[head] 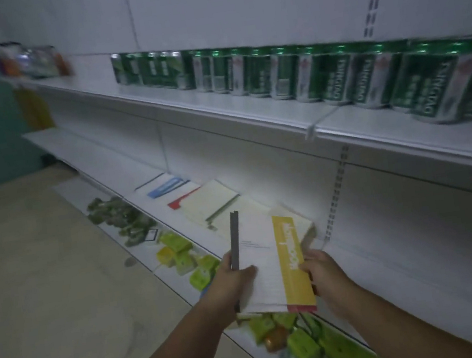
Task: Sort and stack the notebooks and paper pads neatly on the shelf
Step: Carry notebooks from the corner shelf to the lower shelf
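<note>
Loose pads (211,203) sprawl along the shelf (392,266) at centre frame, just up-left of the hands, and the left hand (234,280), nearer them, grips the grey-spined notebook (234,239) while the right hand (325,272) pinches the yellow-banded pad (292,262), both held lengthwise up-frame.

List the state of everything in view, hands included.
left hand, grips both notebooks
right hand, grips yellow-striped notebook
yellow-striped notebook, closed, held in both hands
grey notebook, held edge-on
paper pads, flat on shelf, overlapping
green cans, upright, in a row
</note>
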Demonstrator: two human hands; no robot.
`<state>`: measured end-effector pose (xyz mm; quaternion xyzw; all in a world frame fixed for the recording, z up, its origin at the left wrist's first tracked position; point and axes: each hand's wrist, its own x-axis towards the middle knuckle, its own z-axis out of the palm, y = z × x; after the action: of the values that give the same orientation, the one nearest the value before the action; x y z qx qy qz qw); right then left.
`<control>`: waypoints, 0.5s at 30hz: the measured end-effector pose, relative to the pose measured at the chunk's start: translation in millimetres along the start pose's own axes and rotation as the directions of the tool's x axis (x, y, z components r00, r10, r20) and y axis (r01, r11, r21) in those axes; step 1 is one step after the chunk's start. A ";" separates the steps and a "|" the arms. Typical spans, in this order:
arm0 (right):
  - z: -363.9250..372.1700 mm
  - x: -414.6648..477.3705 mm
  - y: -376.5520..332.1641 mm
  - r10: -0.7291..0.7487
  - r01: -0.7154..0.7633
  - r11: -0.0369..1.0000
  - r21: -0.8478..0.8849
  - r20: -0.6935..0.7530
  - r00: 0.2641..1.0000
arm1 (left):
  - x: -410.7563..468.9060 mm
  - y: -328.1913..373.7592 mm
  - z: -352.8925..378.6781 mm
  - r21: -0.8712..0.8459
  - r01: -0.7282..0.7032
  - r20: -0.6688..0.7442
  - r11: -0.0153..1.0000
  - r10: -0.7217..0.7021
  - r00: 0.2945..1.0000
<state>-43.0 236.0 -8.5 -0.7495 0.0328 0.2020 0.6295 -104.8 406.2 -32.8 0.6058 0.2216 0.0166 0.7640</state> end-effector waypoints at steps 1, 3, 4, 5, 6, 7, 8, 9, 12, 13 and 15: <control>27.3 2.1 -10.8 0.022 -0.025 0.998 0.051 0.060 0.998 | 2.9 6.8 -24.3 -0.040 0.002 0.012 0.999 -0.001 1.000; 77.0 9.1 -25.3 0.031 -0.039 0.997 0.065 0.119 0.992 | 8.4 19.9 -69.8 -0.098 0.005 0.021 0.995 -0.003 1.000; 99.8 13.0 -30.5 0.020 -0.029 0.998 0.064 0.132 0.991 | 11.6 26.1 -91.3 -0.114 0.005 0.020 0.993 -0.002 1.000; 121.9 16.9 -36.0 0.008 -0.019 0.997 0.074 0.143 0.990 | 14.8 33.5 -113.2 -0.121 0.005 0.015 0.993 -0.003 1.000; 142.0 22.2 -39.9 0.000 -0.013 0.997 0.080 0.157 0.988 | 19.1 39.6 -134.1 -0.120 0.007 0.014 0.993 -0.005 1.000; 161.3 27.5 -43.2 -0.001 -0.014 0.996 0.089 0.170 0.985 | 25.1 45.2 -154.6 -0.117 0.009 0.008 0.993 -0.009 1.000; 179.7 33.3 -46.0 0.003 -0.021 0.995 0.096 0.190 0.982 | 32.7 49.8 -174.1 -0.114 0.007 0.004 0.993 -0.007 1.000; 196.7 38.2 -49.5 0.013 -0.034 0.995 0.097 0.210 0.978 | 40.5 54.2 -191.6 -0.111 0.012 -0.001 0.994 -0.012 1.000; 240.3 67.9 -59.3 0.009 -0.026 0.997 0.075 0.221 0.975 | 74.5 66.1 -232.6 -0.098 0.016 -0.008 0.995 -0.017 1.000; 253.4 82.1 -63.0 0.002 -0.014 0.998 0.054 0.213 0.977 | 87.8 70.3 -243.3 -0.093 0.026 -0.010 0.995 -0.027 1.000; 280.1 116.1 -68.0 -0.007 0.004 1.000 0.018 0.200 0.980 | 117.4 79.6 -264.8 -0.080 0.053 -0.020 0.995 -0.055 0.998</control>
<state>10.8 541.8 -20.4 -0.7202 -0.0309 0.2741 0.6366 -74.7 705.0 -40.4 0.5684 0.2455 0.0113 0.7852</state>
